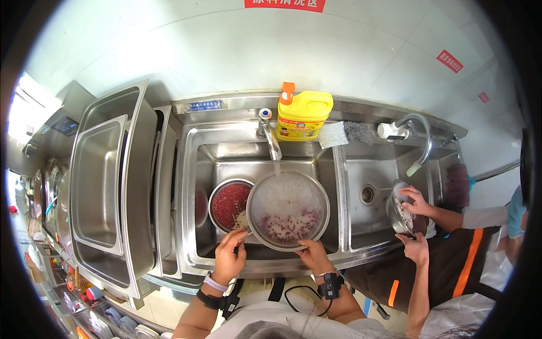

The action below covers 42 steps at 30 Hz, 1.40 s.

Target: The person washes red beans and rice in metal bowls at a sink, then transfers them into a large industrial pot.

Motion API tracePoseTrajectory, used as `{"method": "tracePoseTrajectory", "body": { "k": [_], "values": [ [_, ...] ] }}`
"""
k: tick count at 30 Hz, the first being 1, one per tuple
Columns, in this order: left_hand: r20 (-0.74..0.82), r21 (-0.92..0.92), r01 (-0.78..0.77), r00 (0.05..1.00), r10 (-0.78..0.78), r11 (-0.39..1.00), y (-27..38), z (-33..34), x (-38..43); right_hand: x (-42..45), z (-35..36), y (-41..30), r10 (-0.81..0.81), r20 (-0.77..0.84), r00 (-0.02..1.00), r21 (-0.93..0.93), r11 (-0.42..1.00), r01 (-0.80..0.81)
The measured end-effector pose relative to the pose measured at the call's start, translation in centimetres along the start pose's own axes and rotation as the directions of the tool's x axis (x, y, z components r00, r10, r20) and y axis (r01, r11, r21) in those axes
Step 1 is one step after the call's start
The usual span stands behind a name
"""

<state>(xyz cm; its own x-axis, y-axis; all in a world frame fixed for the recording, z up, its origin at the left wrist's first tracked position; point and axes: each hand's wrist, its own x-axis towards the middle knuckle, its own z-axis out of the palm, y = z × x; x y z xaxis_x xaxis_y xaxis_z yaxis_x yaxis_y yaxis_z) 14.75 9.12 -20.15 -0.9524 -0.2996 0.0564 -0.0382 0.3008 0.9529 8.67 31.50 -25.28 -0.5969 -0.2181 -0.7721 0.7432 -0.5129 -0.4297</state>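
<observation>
Water runs from a chrome faucet (pixel 269 134) into a large round metal bowl (pixel 327 212), where whitish grains and red beans lie under cloudy water. My right hand (pixel 314 255) grips the near rim of this bowl. Beside it on the left, partly covered by its rim, a second metal bowl (pixel 211 207) holds red beans and some pale grains. My left hand (pixel 230 254) is at the near edge of that second bowl, fingers bent and thumb apart; whether it touches the rim I cannot tell. Both bowls are in the left basin of a steel sink (pixel 190 182).
Large steel pans (pixel 139 190) stand left of the sink. Behind the faucet are a yellow detergent jug (pixel 302 116), a pale sponge (pixel 333 134) and a steel scourer (pixel 356 132). At the right basin (pixel 368 169), a co-worker's hands (pixel 416 250) hold a tilted metal bowl (pixel 394 214) near a curved faucet (pixel 430 140).
</observation>
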Motion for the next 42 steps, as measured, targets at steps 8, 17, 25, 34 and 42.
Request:
{"method": "tracePoseTrajectory", "body": {
  "k": [8,17,25,34,42],
  "values": [
    [-0.004,-0.049,0.038,0.999,-0.038,0.998,0.0,-0.1,0.3,-4.2,-1.7,-2.7,-0.038,-0.105,0.994,-0.079,0.996,0.029],
    [0.006,-0.084,0.078,0.997,-0.078,0.993,0.2,-0.1,0.2,-7.8,-3.2,-4.8,-0.141,-0.224,0.964,-0.108,0.987,0.119],
    [-0.032,-0.056,0.075,0.997,-0.077,0.996,-0.1,-0.6,0.2,-9.3,-3.6,-5.9,-0.127,-0.194,0.973,-0.145,0.984,0.099],
    [-0.058,-0.091,0.112,0.991,-0.118,0.99,-0.2,-0.4,0.1,-10.7,-3.2,-7.0,-0.126,-0.25,0.96,-0.186,0.979,0.08],
    [-0.064,-0.097,0.114,0.991,-0.12,0.989,-0.5,-0.2,-0.1,-11.6,-2.9,-8.4,-0.11,-0.261,0.959,-0.253,0.967,0.042]
  ]
}}
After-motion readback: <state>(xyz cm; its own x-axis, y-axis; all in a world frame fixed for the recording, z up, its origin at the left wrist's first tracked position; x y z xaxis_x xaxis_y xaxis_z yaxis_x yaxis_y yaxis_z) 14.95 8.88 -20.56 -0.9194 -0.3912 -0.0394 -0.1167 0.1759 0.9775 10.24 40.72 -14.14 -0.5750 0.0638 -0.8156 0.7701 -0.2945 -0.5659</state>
